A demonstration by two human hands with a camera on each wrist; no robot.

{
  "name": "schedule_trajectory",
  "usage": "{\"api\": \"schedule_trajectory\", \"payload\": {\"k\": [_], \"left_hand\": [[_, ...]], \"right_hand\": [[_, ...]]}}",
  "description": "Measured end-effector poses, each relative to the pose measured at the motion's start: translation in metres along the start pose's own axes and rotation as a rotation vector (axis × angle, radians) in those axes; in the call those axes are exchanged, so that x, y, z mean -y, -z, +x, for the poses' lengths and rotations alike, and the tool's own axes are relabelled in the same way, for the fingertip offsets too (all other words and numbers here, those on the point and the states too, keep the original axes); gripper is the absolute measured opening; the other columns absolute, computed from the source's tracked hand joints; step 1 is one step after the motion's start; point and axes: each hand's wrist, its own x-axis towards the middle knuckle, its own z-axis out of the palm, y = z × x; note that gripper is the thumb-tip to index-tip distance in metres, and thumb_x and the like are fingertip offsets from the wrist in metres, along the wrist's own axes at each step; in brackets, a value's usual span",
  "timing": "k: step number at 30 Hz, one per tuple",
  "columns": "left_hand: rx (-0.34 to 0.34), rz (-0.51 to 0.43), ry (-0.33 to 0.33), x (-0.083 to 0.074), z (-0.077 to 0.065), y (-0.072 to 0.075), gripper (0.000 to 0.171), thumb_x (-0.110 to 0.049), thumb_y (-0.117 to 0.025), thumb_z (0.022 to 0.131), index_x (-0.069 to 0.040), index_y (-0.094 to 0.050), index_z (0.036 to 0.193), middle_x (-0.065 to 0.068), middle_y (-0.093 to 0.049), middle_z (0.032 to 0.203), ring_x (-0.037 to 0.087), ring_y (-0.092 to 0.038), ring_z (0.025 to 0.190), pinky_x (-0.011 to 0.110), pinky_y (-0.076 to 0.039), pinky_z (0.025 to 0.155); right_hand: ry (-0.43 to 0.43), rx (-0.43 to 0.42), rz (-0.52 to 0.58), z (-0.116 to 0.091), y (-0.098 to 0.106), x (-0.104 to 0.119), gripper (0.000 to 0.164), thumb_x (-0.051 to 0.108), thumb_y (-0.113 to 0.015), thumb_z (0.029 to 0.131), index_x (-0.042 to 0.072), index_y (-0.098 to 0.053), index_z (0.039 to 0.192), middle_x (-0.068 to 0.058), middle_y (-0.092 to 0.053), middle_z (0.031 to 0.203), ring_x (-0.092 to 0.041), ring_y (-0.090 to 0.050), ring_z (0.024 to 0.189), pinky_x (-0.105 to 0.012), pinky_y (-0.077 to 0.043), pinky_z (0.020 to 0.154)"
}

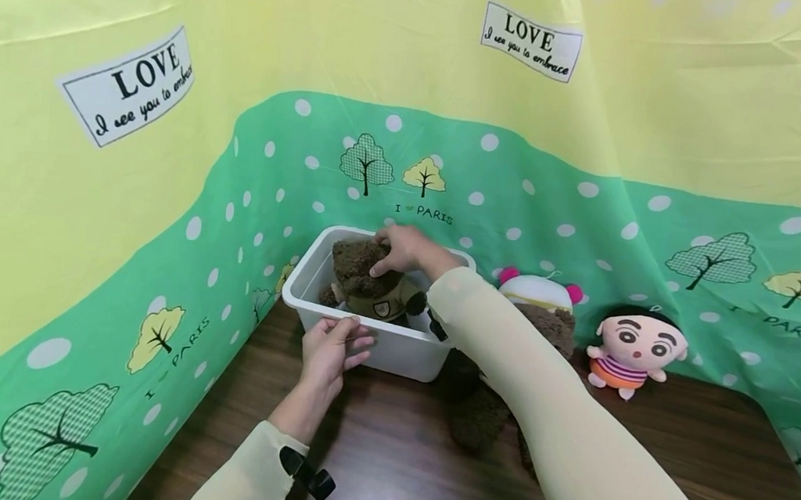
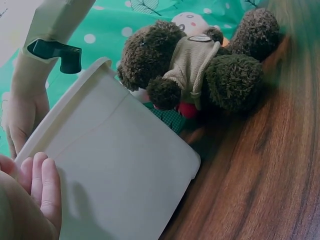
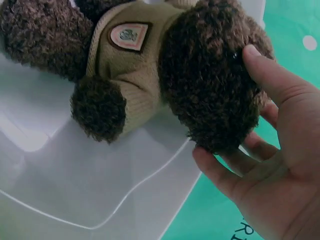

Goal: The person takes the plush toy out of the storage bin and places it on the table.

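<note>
A brown curly teddy bear [image 1: 364, 267] in a tan knit top with a badge lies inside a white plastic bin [image 1: 392, 351]. My right hand [image 1: 407, 252] grips the bear by its head, thumb on one side and fingers round the other; the right wrist view shows the badge [image 3: 129, 36] and a dark paw [image 3: 99, 107]. At the bin's near rim, my left hand [image 1: 332, 347] holds the edge, with several fingers [image 2: 50, 187] along the outer wall.
Another brown teddy bear [image 2: 195, 65] in a tan top lies right of the bin, partly behind my right arm in the head view. Beyond it are a doll with a white cap [image 1: 537, 290] and a black-haired doll [image 1: 636, 351]. A patterned curtain [image 1: 266, 161] borders the wooden table [image 1: 385, 445].
</note>
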Motion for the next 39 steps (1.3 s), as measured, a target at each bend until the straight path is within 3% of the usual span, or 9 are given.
{"api": "schedule_trajectory", "payload": {"k": [4, 12, 25, 35, 39], "left_hand": [[0.003, 0.003, 0.002, 0.002, -0.001, -0.002, 0.016, -0.011, -0.069, 0.092, -0.008, -0.055, 0.099, 0.005, -0.076, 0.081, 0.017, -0.076, 0.069, 0.031, -0.064, 0.057], [0.021, 0.0, 0.005, 0.011, -0.006, -0.007, 0.018, -0.014, -0.069, 0.093, -0.007, -0.054, 0.099, 0.006, -0.076, 0.083, 0.019, -0.076, 0.071, 0.032, -0.064, 0.058], [0.003, 0.006, -0.008, 0.003, -0.009, -0.002, 0.019, -0.016, -0.069, 0.093, -0.007, -0.053, 0.099, 0.005, -0.076, 0.082, 0.019, -0.076, 0.071, 0.034, -0.065, 0.06], [0.013, 0.001, -0.02, 0.003, -0.009, -0.003, 0.018, -0.016, -0.068, 0.094, -0.007, -0.053, 0.1, 0.005, -0.076, 0.082, 0.019, -0.077, 0.072, 0.035, -0.065, 0.062], [0.003, -0.004, -0.017, 0.005, -0.008, -0.003, 0.018, -0.016, -0.068, 0.094, -0.007, -0.053, 0.101, 0.007, -0.077, 0.084, 0.02, -0.077, 0.073, 0.036, -0.065, 0.063]], "right_hand": [[-0.012, -0.024, -0.016, -0.007, -0.004, 0.002, 0.076, 0.043, -0.085, 0.084, 0.014, -0.052, 0.146, -0.013, -0.057, 0.146, -0.033, -0.054, 0.134, -0.046, -0.049, 0.11], [0.043, -0.085, -0.016, -0.022, -0.013, 0.0, 0.056, 0.031, -0.086, 0.083, 0.016, -0.059, 0.13, -0.009, -0.064, 0.129, -0.027, -0.06, 0.116, -0.042, -0.054, 0.096], [0.082, -0.185, 0.045, -0.038, -0.007, 0.005, 0.046, 0.025, -0.083, 0.085, 0.017, -0.067, 0.128, -0.008, -0.066, 0.133, -0.028, -0.061, 0.123, -0.043, -0.054, 0.101], [0.09, -0.277, 0.166, -0.055, 0.008, 0.004, 0.046, 0.018, -0.084, 0.084, 0.015, -0.068, 0.127, -0.007, -0.054, 0.153, -0.029, -0.06, 0.131, -0.042, -0.053, 0.107], [0.09, -0.289, 0.197, -0.064, 0.015, 0.003, 0.043, 0.018, -0.082, 0.086, 0.017, -0.068, 0.127, -0.004, -0.061, 0.146, -0.028, -0.059, 0.132, -0.042, -0.052, 0.108]]}}
